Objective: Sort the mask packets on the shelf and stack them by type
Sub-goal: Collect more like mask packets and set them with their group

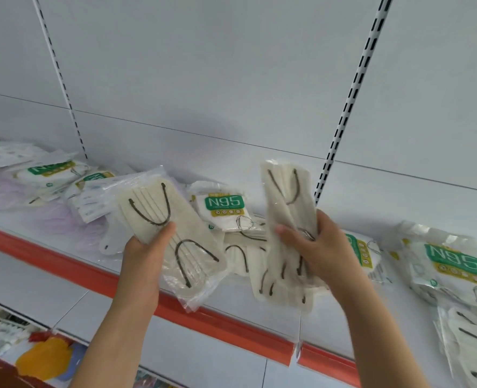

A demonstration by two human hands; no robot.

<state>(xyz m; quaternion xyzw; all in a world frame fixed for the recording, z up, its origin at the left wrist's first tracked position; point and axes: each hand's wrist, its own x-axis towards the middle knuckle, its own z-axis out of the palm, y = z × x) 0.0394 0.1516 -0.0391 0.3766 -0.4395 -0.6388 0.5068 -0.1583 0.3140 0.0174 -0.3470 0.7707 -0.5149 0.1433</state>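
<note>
My left hand (145, 249) grips a clear packet of cream masks with dark ear loops (159, 219), held tilted above the shelf's front edge. A bundle of several similar cream mask packets (286, 217) stands upright in my right hand (313, 245), thumb in front and fingers behind. Between the two hands an N95 packet with a green label (224, 210) lies on the white shelf (22, 219) over more cream packets (240, 253). More N95 packets lie at the left (51, 170) and at the right (455, 264).
An orange-red strip (64, 264) runs along the shelf's front edge. Pale lilac masks (55, 219) lie at the left, and cream packets (472, 340) at the far right. Slotted uprights (352, 99) cross the white back panel. A lower shelf holds yellow goods (45, 357).
</note>
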